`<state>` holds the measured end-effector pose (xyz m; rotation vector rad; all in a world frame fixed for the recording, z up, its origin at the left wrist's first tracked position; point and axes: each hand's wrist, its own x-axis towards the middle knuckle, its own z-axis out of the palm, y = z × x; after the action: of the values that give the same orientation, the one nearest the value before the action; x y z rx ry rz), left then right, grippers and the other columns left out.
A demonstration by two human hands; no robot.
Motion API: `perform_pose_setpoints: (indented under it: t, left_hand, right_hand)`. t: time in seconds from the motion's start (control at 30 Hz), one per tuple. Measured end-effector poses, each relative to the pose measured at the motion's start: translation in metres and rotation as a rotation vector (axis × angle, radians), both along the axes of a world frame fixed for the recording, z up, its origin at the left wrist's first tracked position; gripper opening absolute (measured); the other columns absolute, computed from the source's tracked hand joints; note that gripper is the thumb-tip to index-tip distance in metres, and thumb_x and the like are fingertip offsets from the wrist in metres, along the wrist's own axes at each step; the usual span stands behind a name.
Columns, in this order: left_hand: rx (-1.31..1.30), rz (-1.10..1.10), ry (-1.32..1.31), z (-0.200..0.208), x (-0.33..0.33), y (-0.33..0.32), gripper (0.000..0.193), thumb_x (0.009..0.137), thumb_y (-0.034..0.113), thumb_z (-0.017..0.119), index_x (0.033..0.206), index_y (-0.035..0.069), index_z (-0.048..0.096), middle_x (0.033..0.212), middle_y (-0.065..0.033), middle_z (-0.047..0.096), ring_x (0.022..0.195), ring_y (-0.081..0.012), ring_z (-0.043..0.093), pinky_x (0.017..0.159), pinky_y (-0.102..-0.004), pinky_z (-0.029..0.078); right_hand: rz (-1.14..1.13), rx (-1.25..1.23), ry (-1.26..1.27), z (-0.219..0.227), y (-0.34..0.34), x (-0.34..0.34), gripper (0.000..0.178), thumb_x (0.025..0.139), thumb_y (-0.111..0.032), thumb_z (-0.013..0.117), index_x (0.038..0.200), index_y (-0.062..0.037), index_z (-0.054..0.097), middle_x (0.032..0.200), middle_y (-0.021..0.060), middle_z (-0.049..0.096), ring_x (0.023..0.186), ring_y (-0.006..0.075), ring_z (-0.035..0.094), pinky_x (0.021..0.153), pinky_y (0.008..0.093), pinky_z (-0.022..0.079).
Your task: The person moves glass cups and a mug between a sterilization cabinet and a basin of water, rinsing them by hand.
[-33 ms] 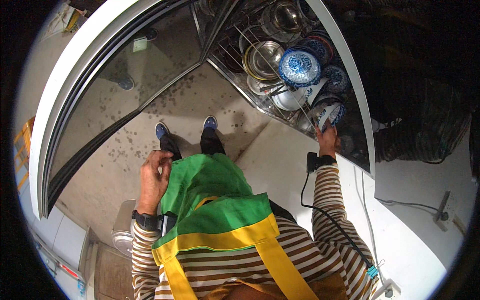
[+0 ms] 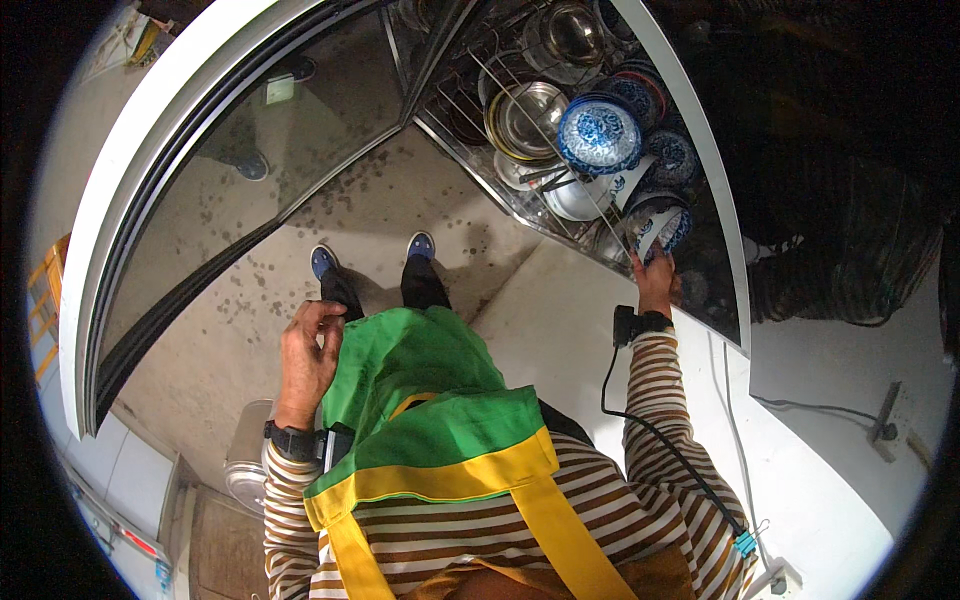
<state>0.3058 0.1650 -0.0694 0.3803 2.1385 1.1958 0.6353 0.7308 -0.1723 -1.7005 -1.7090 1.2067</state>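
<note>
My right hand [image 2: 656, 283] reaches into the dish cabinet at the right, its fingers closed on the near edge of a blue-and-white bowl [image 2: 672, 222]. Part of its grip is hidden behind the hand. Just beyond lie more blue-and-white bowls, one turned with its patterned base up [image 2: 600, 135]. My left hand [image 2: 308, 362] hangs in front of me beside the green apron [image 2: 410, 355]. Its fingers are loosely bent, the thumb stands apart from them, and nothing shows in it.
Steel bowls [image 2: 535, 115] and a white bowl [image 2: 580, 197] sit behind a wire rack [image 2: 555, 145]. At the left, a white-framed glass door [image 2: 85, 300] swings wide. A white surface [image 2: 570, 320] lies below the cabinet. A black cable [image 2: 690, 465] runs along my right sleeve.
</note>
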Motion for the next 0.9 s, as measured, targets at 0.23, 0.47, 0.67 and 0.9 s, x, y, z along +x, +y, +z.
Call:
perform_pose_setpoints:
  t: [0.23, 0.47, 0.67, 0.9]
  left_hand:
    - [0.223, 0.0, -0.281, -0.008, -0.003, 0.028, 0.022, 0.09, 0.008, 0.065, 0.11, 0.001, 0.061, 0.102, -0.0082, 0.067, 0.09, -0.0176, 0.064, 0.08, -0.0295, 0.051]
    - [0.6, -0.249, -0.529, 0.031, -0.005, 0.137, 0.076, 0.084, 0.016, 0.073, 0.148, 0.013, 0.032, 0.147, -0.0073, 0.035, 0.131, -0.0268, 0.043, 0.098, -0.0384, 0.048]
    - [0.703, -0.304, -0.582, 0.032, -0.002, 0.146, 0.103, 0.075, 0.029, 0.082, 0.154, 0.015, 0.018, 0.151, -0.0133, 0.03, 0.137, -0.0298, 0.035, 0.106, -0.042, 0.041]
    - [0.615, -0.159, -0.689, 0.032, -0.006, 0.112, 0.105, 0.071, 0.01, 0.077, 0.154, 0.013, 0.013, 0.144, -0.0179, 0.037, 0.134, -0.0276, 0.038, 0.113, -0.0369, 0.029]
  right_hand:
    - [0.097, -0.059, 0.196, 0.019, -0.019, 0.022, 0.041, 0.097, -0.013, 0.056, 0.137, -0.0101, 0.049, 0.136, 0.0086, 0.053, 0.124, 0.0312, 0.048, 0.096, 0.0475, 0.048]
    - [0.245, -0.462, 0.46, 0.103, -0.149, -0.093, 0.034, 0.094, -0.005, 0.055, 0.128, -0.006, 0.055, 0.118, 0.0071, 0.063, 0.102, 0.0206, 0.063, 0.088, 0.0344, 0.053]
    - [0.56, -0.536, 0.048, 0.131, -0.229, -0.164, 0.03, 0.092, -0.013, 0.062, 0.119, -0.0003, 0.06, 0.106, 0.008, 0.068, 0.092, 0.0161, 0.064, 0.082, 0.0317, 0.052]
    - [0.787, -0.375, -0.039, 0.13, -0.267, -0.189, 0.036, 0.093, -0.017, 0.062, 0.124, 0.0023, 0.057, 0.106, 0.0072, 0.067, 0.093, 0.0125, 0.061, 0.083, 0.0286, 0.051]
